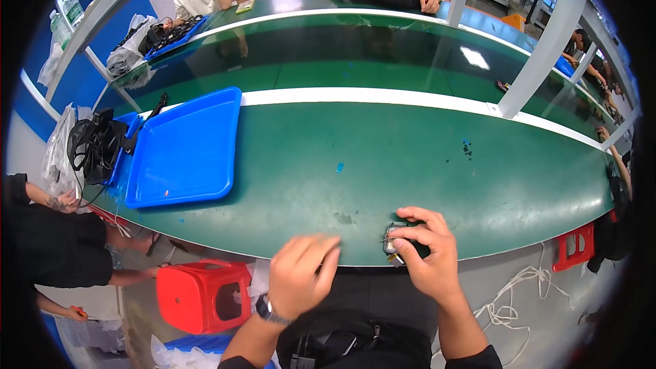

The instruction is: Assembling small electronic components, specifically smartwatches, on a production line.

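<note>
At the near edge of the green table, my right hand [432, 253] is closed on a small device [393, 244] with a dark frame and a bright metal part. Thumb and fingers grip its right side and cover some of it, so its exact kind is unclear. My left hand [301, 275], wearing a wristwatch [270, 310], hovers left of it by the table edge. Its fingers bend toward the thumb and are smeared by motion; no held thing shows. A small blue piece [339, 167] lies on the tabletop ahead of both hands.
A blue tray [183, 150] with a tiny bit inside stands at the left, beside bagged black cables [99, 143]. Small dark bits [467, 150] lie at the right. White rails and posts [547, 41] border the table. Red stools [203, 297] stand below; other people work around.
</note>
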The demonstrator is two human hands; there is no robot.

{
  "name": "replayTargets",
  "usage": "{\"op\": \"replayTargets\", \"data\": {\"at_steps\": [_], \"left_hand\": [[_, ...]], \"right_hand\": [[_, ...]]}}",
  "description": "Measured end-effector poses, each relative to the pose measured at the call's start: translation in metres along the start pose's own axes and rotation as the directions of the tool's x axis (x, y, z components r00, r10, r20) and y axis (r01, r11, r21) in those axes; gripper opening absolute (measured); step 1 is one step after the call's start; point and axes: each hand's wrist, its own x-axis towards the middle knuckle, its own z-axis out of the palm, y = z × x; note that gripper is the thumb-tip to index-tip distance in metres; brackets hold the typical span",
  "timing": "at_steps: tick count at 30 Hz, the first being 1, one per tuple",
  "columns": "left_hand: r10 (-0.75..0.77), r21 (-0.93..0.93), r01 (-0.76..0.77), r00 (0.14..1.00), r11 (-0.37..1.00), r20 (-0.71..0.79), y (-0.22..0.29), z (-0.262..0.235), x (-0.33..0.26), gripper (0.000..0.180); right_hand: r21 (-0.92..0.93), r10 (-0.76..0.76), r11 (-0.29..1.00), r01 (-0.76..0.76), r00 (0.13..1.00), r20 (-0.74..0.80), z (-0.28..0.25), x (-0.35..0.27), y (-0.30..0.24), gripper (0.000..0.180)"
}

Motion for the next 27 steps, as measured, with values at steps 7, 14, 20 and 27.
{"op": "replayTargets", "data": {"at_steps": [7,14,20,27], "left_hand": [[-0.047,0.010,0.046,0.978,0.999,0.205,-0.014,0.031,0.046,0.016],[-0.222,-0.052,0.247,0.932,0.968,0.288,-0.015,0.028,0.057,0.010],[-0.140,0.014,0.143,0.940,0.990,0.311,-0.015,0.033,0.058,0.011],[-0.225,-0.589,0.395,0.912,0.705,0.343,-0.010,0.034,0.021,0.010]], "right_hand": [[0.007,0.007,1.000,-0.007,0.999,0.032,-0.001,-0.003,0.002,0.016],[-0.003,0.002,1.000,-0.002,0.999,0.054,0.001,-0.001,0.001,0.016],[-0.018,-0.003,1.000,0.004,0.999,0.050,-0.001,0.000,0.001,0.015],[0.057,-0.009,0.998,0.004,0.996,0.094,-0.003,-0.001,0.002,0.015]]}}
